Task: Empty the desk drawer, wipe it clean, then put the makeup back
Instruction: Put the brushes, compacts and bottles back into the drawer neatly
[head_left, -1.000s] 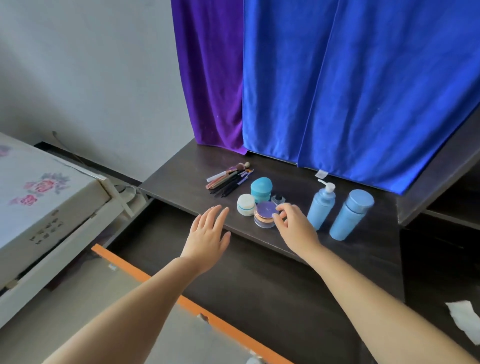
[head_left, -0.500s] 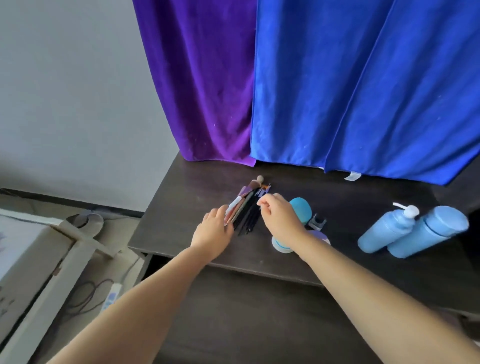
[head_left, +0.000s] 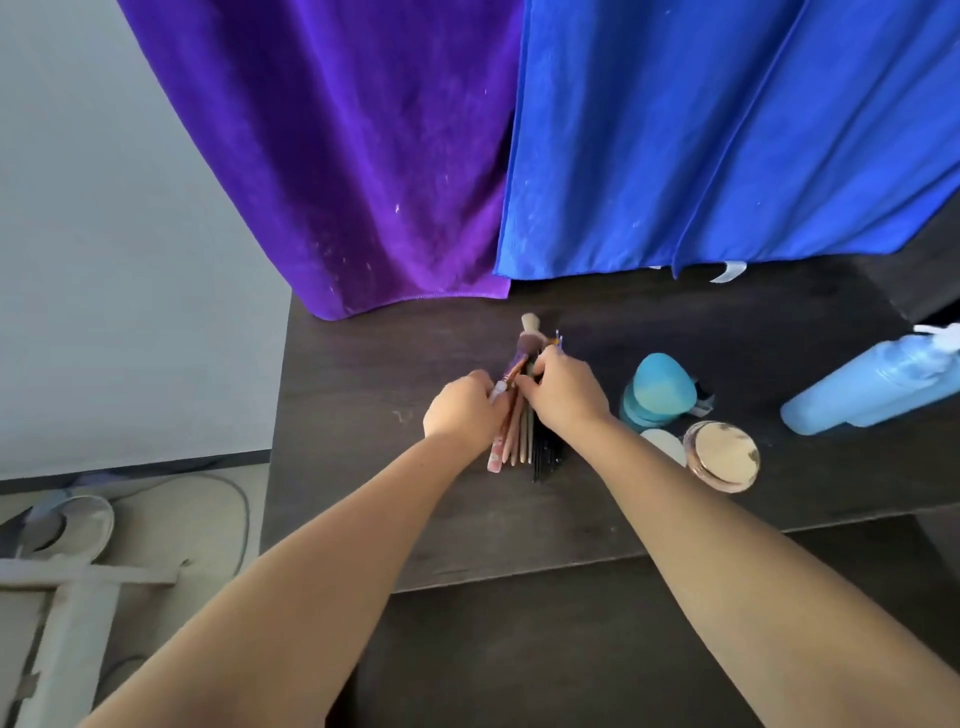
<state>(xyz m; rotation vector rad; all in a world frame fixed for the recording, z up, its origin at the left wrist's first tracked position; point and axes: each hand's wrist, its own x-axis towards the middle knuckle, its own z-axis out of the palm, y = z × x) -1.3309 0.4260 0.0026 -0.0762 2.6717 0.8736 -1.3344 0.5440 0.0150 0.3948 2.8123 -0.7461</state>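
On the desk, both hands close around brushes, hiding their middles

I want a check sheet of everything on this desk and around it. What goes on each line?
Surface: dark wooden desk top, mostly bare at its left.
Job's things: bundle of makeup brushes; teal sponge case; white jar; round compact; blue bottles lying at right.
Clutter: nothing seen.
Hands: left hand and right hand both gathering the brushes.
Cables: grey cord on the floor, left.
Surroundings: purple cloth, blue cloth, grey wall.
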